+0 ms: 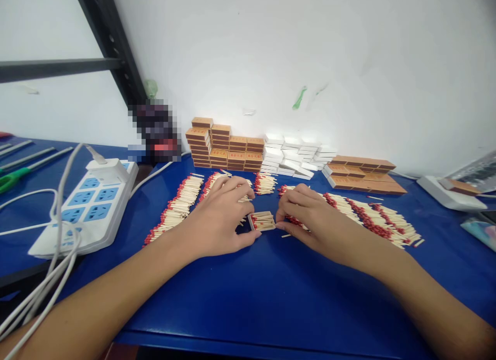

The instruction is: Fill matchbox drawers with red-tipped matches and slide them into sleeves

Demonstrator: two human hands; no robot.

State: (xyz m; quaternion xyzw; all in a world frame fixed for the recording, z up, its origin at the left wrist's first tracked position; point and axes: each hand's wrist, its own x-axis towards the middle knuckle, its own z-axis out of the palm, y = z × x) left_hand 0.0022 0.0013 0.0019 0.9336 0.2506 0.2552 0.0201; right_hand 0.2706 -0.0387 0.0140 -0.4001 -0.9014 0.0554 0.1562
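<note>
A small white matchbox tray (263, 221) filled with red-tipped matches lies on the blue table (248, 293) between my hands. My left hand (220, 215) has its fingers curled, thumb and fingertips against the tray's left end. My right hand (310, 213) pinches the tray's right end with curled fingers. Long rows of loose matches (176, 207) spread to the left and more matches (372, 220) to the right, partly hidden under my hands.
Stacked brown matchbox sleeves (225, 145), white inner trays (296, 156) and flat brown sleeves (364, 174) line the wall. A white power strip (89, 202) with cables lies at the left, green-handled scissors (13, 176) beyond it. A white tray (445, 192) sits at the far right.
</note>
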